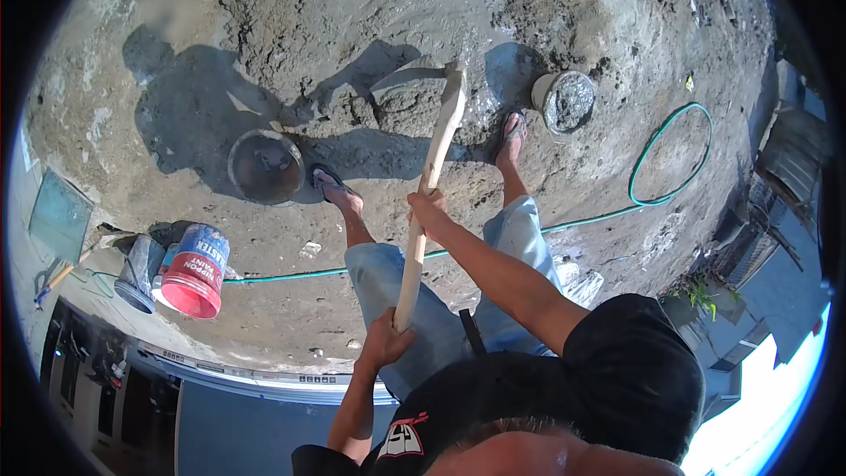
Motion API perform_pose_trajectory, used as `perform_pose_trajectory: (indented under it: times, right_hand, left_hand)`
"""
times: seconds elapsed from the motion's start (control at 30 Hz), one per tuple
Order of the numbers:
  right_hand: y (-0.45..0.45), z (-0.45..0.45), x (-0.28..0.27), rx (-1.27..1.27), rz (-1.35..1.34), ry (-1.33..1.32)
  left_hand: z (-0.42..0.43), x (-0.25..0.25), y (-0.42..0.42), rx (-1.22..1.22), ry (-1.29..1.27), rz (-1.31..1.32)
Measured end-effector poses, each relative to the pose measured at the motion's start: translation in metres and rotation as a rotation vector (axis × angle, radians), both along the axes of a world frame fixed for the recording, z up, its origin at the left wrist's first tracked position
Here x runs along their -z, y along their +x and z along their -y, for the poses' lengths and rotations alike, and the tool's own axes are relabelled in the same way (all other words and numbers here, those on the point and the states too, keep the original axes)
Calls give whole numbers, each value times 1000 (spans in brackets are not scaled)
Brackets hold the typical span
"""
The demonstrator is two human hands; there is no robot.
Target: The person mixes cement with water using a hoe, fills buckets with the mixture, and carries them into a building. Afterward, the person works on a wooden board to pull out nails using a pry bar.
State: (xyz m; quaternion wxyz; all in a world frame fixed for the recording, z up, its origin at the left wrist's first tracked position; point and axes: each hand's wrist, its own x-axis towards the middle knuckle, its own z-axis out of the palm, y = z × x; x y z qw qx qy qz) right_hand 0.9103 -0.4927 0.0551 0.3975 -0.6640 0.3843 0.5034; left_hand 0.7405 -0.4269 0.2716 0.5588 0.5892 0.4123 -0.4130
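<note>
My left hand (pixel 385 341) is closed round the lower end of a hoe's pale wooden handle (pixel 436 152), near my thigh. Farther up the same handle, my right hand (pixel 429 214) grips it with wrapped fingers. The hoe's head is at the far end, down at the wet grey mix (pixel 414 13) on the ground; its blade is partly hard to make out against shadow. My feet in flip-flops stand apart, with the handle passing between them. A round dark bucket (pixel 265 167) sits by my left foot. Beyond my right foot is a bucket of grey mix (pixel 564 102).
A red and blue paint bucket (pixel 194 271) lies tipped at the left, beside a dark bucket (pixel 139 273). A green hose (pixel 564 225) runs behind my legs and loops at the right. Metal sheets and scrap (pixel 789 159) line the right edge.
</note>
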Motion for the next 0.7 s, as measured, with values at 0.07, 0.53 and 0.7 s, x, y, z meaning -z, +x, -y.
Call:
perform_pose_trajectory:
  times: [0.07, 0.53, 0.7]
  right_hand:
    - [16, 5, -28, -67, 133, 21]
    - [120, -45, 66, -167, 57, -263]
    - [100, -77, 42, -252, -51, -119]
  left_hand:
    - [5, -3, 3, -104, -115, 18]
    - [-80, 62, 95, -336, -238, 159]
    - [-99, 3, 103, -305, -158, 98]
